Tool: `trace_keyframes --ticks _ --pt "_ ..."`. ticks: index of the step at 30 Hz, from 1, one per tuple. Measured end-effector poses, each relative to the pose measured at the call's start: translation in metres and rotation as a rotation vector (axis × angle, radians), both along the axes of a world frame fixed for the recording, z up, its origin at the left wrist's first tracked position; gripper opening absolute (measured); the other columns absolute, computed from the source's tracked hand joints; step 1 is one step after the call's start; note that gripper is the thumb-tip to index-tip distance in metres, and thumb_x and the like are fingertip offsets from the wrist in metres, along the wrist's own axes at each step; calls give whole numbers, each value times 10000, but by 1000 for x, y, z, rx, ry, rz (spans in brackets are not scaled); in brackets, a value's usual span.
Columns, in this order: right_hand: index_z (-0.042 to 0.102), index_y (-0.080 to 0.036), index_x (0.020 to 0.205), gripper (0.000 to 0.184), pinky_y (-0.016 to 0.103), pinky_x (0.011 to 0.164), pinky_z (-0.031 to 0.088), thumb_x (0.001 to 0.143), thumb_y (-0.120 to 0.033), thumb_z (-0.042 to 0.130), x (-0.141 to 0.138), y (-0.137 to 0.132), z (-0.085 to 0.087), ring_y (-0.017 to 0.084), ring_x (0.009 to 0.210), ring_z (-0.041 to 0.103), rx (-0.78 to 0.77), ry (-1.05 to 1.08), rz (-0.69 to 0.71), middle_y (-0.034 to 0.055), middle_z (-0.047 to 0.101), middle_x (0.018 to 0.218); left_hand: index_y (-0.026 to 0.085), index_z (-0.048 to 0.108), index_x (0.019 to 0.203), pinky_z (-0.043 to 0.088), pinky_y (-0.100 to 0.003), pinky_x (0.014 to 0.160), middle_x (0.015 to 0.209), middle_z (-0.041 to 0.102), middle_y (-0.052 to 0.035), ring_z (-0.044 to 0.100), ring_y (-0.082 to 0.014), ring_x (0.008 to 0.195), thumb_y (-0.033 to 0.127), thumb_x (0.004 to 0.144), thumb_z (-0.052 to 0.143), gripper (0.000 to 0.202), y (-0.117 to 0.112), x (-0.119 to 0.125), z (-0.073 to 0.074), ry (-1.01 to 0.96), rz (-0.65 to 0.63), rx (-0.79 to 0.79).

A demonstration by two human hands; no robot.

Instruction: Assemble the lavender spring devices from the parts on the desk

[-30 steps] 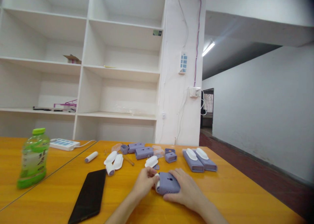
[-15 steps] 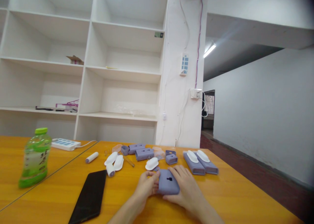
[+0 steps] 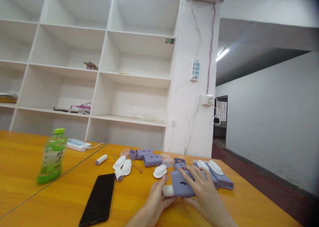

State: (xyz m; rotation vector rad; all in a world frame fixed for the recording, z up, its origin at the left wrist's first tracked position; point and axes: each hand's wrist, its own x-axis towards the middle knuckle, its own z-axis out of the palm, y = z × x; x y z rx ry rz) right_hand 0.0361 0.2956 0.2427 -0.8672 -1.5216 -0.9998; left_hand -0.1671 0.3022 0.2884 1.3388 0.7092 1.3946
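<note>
My right hand (image 3: pixel 203 187) is wrapped over a purple plastic casing (image 3: pixel 179 184) with a small black slot, its fingers across the top and the thumb below. A white rounded piece (image 3: pixel 168 190) sticks out of the casing's left end. My left hand (image 3: pixel 157 195) grips that end, thumb up against the white piece and fingers underneath. Just beyond lies a white oval part (image 3: pixel 159 171) with a flat rim. Past my right hand are two purple casings topped with white oval parts (image 3: pixel 215 167), partly hidden by the fingers.
Farther back lie purple shells (image 3: pixel 152 160), clear plastic pieces, a spring (image 3: pixel 137 167), white oval parts (image 3: pixel 127 167) and white rollers (image 3: pixel 101 159). To the left are a black phone (image 3: pixel 98 198), a green bottle (image 3: pixel 53 155) and a power strip (image 3: pixel 78 144). White shelves (image 3: pixel 134 120) stand behind the table.
The casing has moved to the right and tilted, and the white piece now shows at its left end. My left hand has shifted to that end. The view has swung left.
</note>
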Motion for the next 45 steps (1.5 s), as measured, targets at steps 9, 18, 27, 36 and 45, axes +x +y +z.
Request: trace_keyframes --ticks 9,18,27,36,45 --pt "538 -351 1459 875 458 1113 366 648 -388 862 0 8 -5 343 1331 502 -290 260 202 62 601 1409 160 554 1069 594 -292 827 1004 768 -133 753 -188 845 129 870 746 277 -1 -9 19 -173 17 183" --pt "536 -324 1468 923 383 1122 387 623 -403 900 -5 14 -9 308 1293 531 -388 285 425 72 585 1386 143 682 1143 542 -245 595 906 782 -101 717 -204 782 533 613 930 703 -8 -12 25 17 1 309" --pt "532 -333 1469 974 404 1151 350 584 -412 932 -10 22 -15 313 1342 487 -400 264 430 71 554 1436 168 614 812 430 -216 372 599 682 1 562 -125 440 768 471 847 728 13 -3 14 184 133 421" --pt "552 -305 1455 960 392 1128 373 580 -414 929 -10 21 -17 309 1316 506 -411 264 402 82 562 1424 138 645 903 513 -257 417 649 714 -32 611 -152 465 515 411 980 705 21 -10 14 330 70 321" --pt "562 -332 1441 955 413 1117 376 564 -407 935 -11 18 -17 333 1296 500 -375 222 357 71 562 1424 138 705 718 562 -298 486 670 728 -75 638 -176 520 506 443 962 526 34 -20 8 414 51 301"
